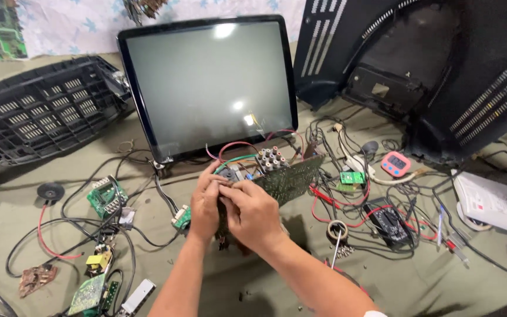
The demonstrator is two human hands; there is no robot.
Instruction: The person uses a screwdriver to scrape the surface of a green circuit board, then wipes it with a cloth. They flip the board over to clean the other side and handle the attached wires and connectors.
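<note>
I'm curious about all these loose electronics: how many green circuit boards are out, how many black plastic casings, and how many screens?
Green circuit boards: 6, counting the large board held by the left hand and right hand
Black casings: 2
Screens: 1
Total: 9

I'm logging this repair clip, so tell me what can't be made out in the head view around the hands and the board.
- Fingertips of the left hand and right hand: curled together, hiding what they pinch.
- Circuit board: near end covered by the hands; parts too small to identify.
- Timer display: too small to read.
- Back cover: cut off by the top and right edges.
</note>
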